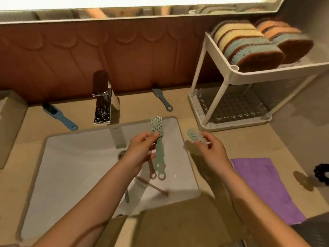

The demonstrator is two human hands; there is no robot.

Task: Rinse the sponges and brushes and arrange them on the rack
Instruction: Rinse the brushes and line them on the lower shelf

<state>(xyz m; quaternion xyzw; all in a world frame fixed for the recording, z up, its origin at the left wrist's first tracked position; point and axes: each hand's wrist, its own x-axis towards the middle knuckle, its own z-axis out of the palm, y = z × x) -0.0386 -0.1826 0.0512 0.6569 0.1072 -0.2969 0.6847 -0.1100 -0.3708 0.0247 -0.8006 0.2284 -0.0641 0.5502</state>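
Well, both hands are busy in the middle of the frame. The left hand (140, 152) has its fingers curled round a green brush (157, 138), head up and bristles facing us, held over the white sink (71, 157). Two brownish handles (152, 173) with ring ends poke out below the same grip, though how they are held I cannot tell. Just to the right, the right hand (213, 150) pinches a smaller pale green brush (194, 136) between fingers and thumb, above the sink's right edge.

Down in the basin a thin brown brush (156, 188) lies flat near the front. The chrome faucet (102, 104) stands behind the sink, centre left. On the beige surface (178, 229), a blue brush (58, 115) lies left of the faucet and a grey-blue brush (161, 97) lies right of it, against the back wall.

In the upper right stands the white two-tier rack (231, 72), its top tier packed with sponges (249, 47) set on edge in rows. A purple cloth (263, 186) lies flat at the lower right, and a black frilly ring (322, 173) sits at the right edge.
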